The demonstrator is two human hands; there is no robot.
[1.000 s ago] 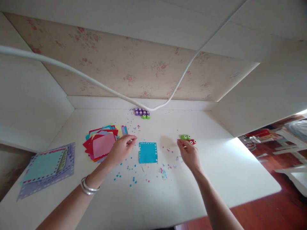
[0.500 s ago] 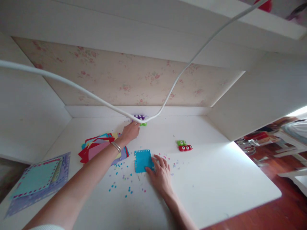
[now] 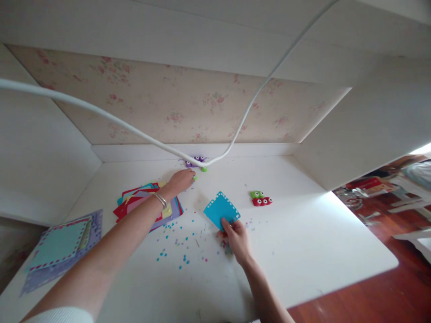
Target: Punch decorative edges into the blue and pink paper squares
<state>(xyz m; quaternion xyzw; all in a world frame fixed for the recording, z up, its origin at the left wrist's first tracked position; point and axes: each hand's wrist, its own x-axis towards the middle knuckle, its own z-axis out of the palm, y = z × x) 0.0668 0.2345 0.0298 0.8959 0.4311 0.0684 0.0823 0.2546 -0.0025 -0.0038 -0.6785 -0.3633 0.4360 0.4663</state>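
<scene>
Paper (image 3: 218, 211), a blue square with small cut-outs along its edges, is at the middle of the scene, turned with one corner toward the far side. The right hand (image 3: 237, 235) has its grip clamped on the near right part of the sheet, thumb on top and the other fingers mostly hidden beneath. The left hand (image 3: 181, 181) reaches farther off and to the left, its grip closed on a small green punch (image 3: 194, 177) with an eye-like spot; the fingertips are partly hidden.

Just beyond that hand, purple punches (image 3: 197, 160) stand grouped on the counter (image 3: 310, 237), with another green one (image 3: 204, 169) at their near right side. To the right of the blue square, two green punches (image 3: 257, 194) sit against a row of red punches (image 3: 261, 202).

Small paper bits (image 3: 164, 255), many of them blue, are scattered to the near left of the sheet. A fanned stack of coloured cards (image 3: 175, 211) lies under the left forearm, which wears a silver bracelet (image 3: 160, 200). At the far left of the counter, bordered sheets (image 3: 59, 244) overlap, pale green over purple. A white cable (image 3: 101, 119) hangs across, in front of the flowered wallpaper (image 3: 175, 105).
</scene>
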